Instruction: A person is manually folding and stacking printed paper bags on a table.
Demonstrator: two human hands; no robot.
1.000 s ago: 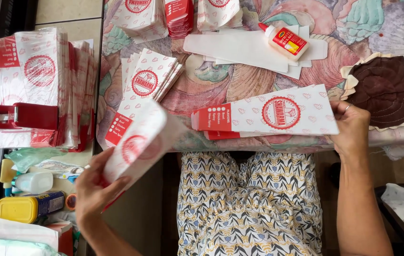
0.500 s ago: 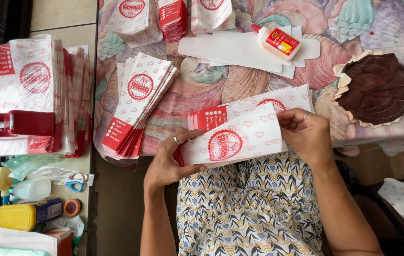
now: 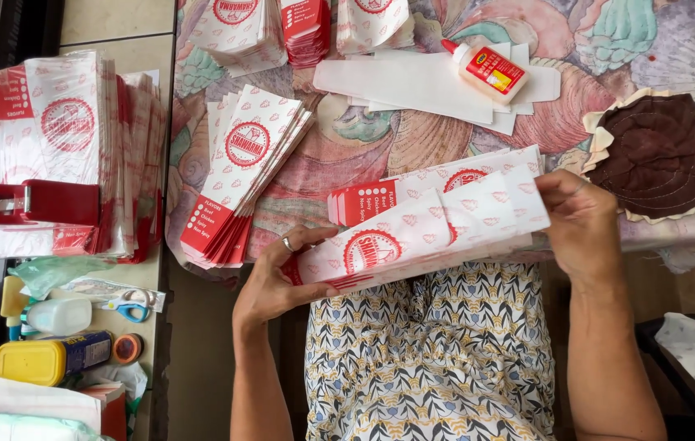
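Your left hand (image 3: 275,282) pinches the red end of a long red-and-white paper sleeve (image 3: 421,237); your right hand (image 3: 580,224) grips its white end at 3 o'clock, both forearms rising from 6 o'clock. It hovers at the floral tablecloth (image 3: 380,139) edge. A glue bottle (image 3: 486,69) lies at 12 o'clock.
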